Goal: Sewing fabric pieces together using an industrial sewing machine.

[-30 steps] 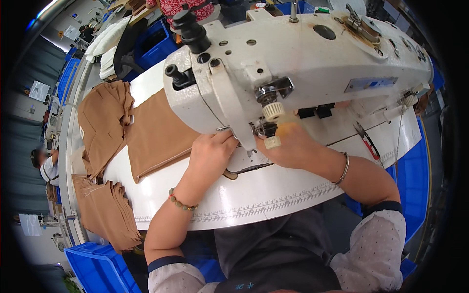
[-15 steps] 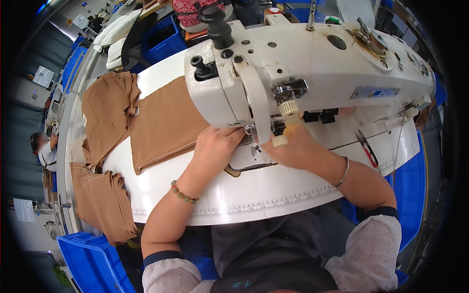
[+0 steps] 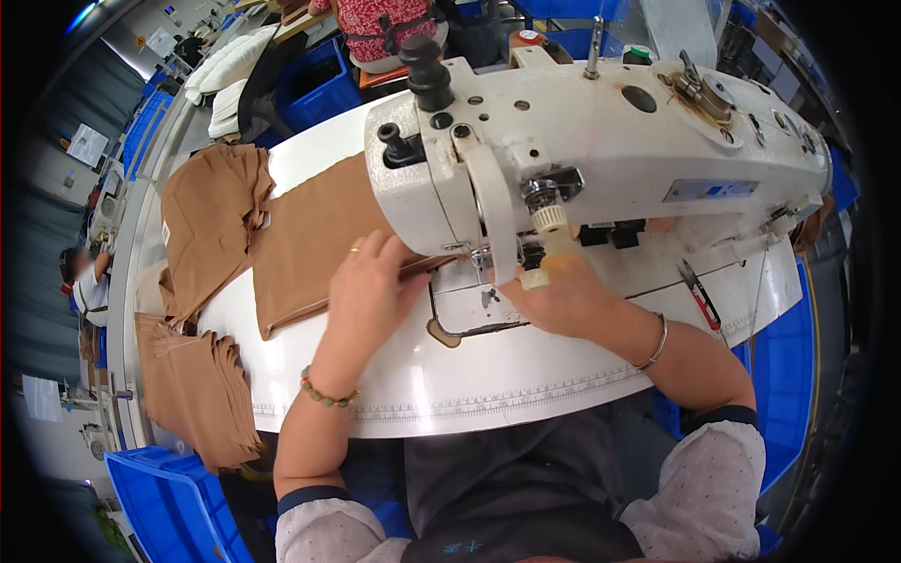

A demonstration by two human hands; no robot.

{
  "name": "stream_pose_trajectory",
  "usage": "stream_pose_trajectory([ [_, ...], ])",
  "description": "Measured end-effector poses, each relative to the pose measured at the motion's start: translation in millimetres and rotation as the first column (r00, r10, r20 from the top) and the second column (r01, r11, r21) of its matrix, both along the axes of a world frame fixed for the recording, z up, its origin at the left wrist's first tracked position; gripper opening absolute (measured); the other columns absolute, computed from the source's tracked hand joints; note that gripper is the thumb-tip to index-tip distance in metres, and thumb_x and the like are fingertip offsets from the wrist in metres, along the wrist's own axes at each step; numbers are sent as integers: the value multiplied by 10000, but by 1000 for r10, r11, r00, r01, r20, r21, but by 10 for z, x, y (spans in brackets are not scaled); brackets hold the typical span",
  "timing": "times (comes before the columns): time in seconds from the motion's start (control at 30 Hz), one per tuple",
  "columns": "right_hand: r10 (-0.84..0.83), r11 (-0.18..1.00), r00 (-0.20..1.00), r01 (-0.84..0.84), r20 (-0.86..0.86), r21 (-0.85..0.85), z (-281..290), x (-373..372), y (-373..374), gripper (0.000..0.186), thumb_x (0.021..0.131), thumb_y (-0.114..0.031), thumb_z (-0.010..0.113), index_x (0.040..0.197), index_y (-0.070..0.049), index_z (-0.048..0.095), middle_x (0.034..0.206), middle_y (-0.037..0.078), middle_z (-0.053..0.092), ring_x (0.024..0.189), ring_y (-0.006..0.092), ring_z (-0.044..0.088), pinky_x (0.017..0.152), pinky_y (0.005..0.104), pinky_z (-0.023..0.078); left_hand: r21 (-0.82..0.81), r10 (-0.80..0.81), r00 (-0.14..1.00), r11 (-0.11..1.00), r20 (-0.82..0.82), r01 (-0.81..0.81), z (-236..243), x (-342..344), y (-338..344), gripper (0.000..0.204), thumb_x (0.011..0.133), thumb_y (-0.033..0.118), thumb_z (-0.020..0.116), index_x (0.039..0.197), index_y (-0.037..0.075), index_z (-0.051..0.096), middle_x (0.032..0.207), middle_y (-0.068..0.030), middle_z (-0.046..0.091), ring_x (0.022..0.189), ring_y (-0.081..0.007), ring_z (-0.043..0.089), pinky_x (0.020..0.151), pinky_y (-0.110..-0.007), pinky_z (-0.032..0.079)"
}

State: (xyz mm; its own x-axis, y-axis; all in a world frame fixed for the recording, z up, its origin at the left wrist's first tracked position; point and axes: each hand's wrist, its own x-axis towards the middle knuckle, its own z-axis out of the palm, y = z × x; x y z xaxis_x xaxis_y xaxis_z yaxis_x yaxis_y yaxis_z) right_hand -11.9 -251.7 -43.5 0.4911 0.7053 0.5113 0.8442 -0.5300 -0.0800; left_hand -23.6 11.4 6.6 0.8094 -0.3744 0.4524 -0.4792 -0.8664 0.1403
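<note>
A white sewing machine spans the table from centre to right. Under its head end lies a brown fabric piece, its near edge running in toward the presser foot area. On that edge rests my left hand, fingers stretched forward and thumb apart, left of the needle. My right hand is close on the right side of the needle, beneath the pale knobs; its fingertips are hidden by the machine, so its grip does not show. Red-handled thread snips lie on the table right of my right hand.
Stacked brown pieces lie at the left: one pile farther back, another pile hanging over the near-left edge. A ruler strip follows the table's front. Blue bins stand around the table. A person in red sits beyond it.
My left hand has drawn back leftward from the needle and opened out on the fabric. My right hand stays beside the needle. The whole view has shifted slightly.
</note>
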Motion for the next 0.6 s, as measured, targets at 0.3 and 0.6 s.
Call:
stream_pose_trajectory([
  [0.3, 92, 994, 983, -99, -158, -37, 159, -320, 77, 69, 854, -131, 652, 870, -67, 668, 782, 57, 626, 691, 217, 689, 531, 377, 524, -266, 134, 856, 917, -499, -299, -26, -563, 479, 205, 822, 64, 828, 827, -13, 639, 696, -92, 629, 607, -176, 572, 582, -304, 460],
  [0.6, 14, 919, 834, 207, -552, 336, 489, -925, 574, 918, 752, -409, 867, 1436, -44, 375, 1512, 162, 429, 1170, 367, 630, 827, 421, 578, -247, 215, 975, 949, 56, -196, 888, -1348, 300, 140, 825, 61, 811, 854, 45, 676, 817, -89, 638, 662, -245, 622, 592, -326, 493],
])
